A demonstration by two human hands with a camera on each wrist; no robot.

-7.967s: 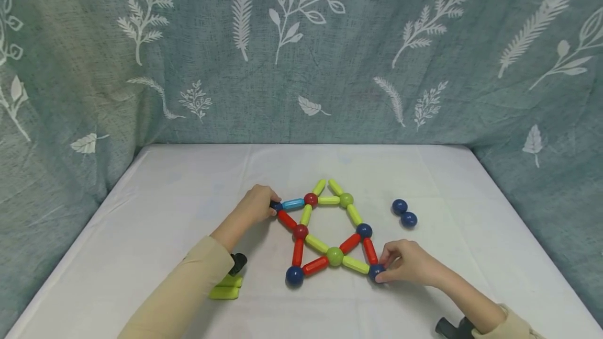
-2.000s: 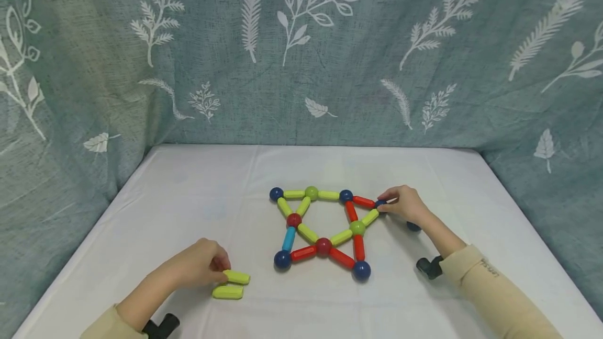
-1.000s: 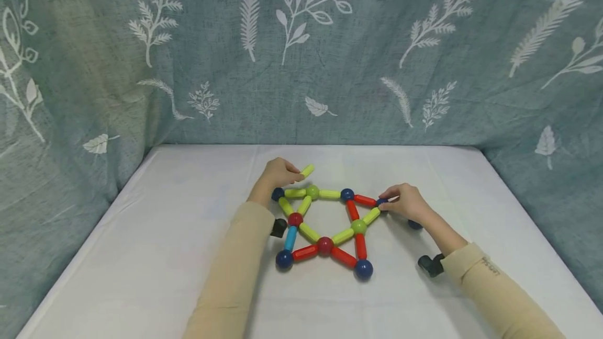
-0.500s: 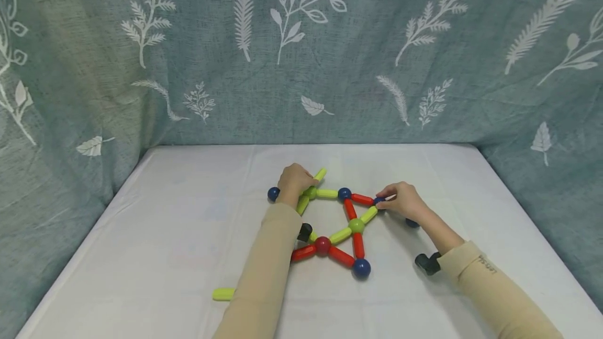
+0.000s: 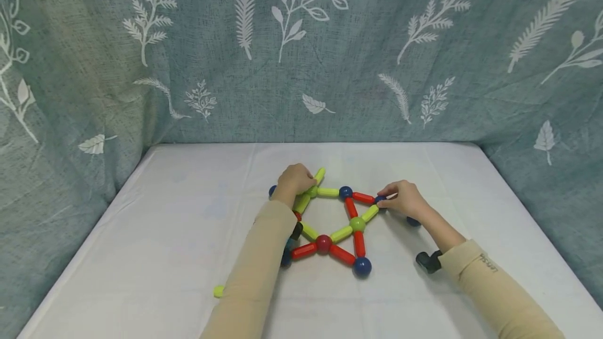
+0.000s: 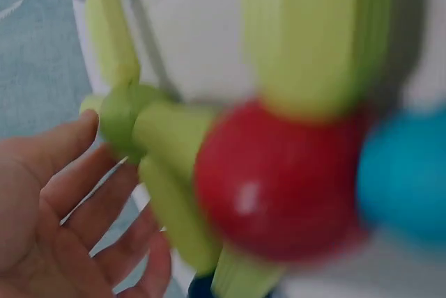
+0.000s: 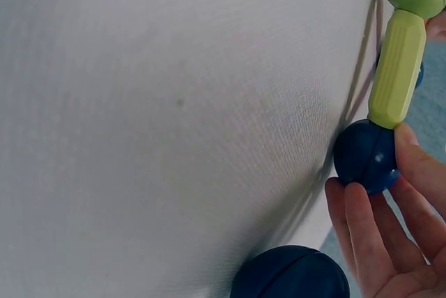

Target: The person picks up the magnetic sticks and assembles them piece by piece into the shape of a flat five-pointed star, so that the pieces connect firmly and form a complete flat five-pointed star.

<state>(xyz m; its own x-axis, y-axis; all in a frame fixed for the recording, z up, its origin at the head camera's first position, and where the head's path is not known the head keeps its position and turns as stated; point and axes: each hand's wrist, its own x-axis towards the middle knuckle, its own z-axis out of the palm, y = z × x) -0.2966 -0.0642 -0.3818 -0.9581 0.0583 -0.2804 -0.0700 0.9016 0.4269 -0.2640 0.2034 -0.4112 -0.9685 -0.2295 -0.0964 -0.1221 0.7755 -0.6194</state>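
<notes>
On the table lies a flat frame of coloured rods and balls: a five-sided ring with triangles around it. My left hand (image 5: pixel 296 179) is at the far side, pinching a lime rod (image 5: pixel 321 173) whose near end meets the far green ball (image 5: pixel 313 191). In the left wrist view that green ball (image 6: pixel 129 118) is beside my thumb, behind a large red ball (image 6: pixel 282 179). My right hand (image 5: pixel 406 200) holds the blue ball (image 7: pixel 366 156) at the frame's right corner between thumb and fingers; a lime rod (image 7: pixel 398 68) and a red rod (image 5: pixel 364 198) join it.
A loose blue ball (image 5: pixel 413 222) lies by my right wrist. One lime rod (image 5: pixel 219 291) shows partly from under my left sleeve (image 5: pixel 254 271). Black wrist cameras hang near the frame and table. A patterned curtain (image 5: pixel 330 67) stands behind the white table (image 5: pixel 165 234).
The frame was turned round, and one of two loose blue balls joined it. My left hand took a lime rod from the lower left and brought it to the far green ball. My right hand stayed.
</notes>
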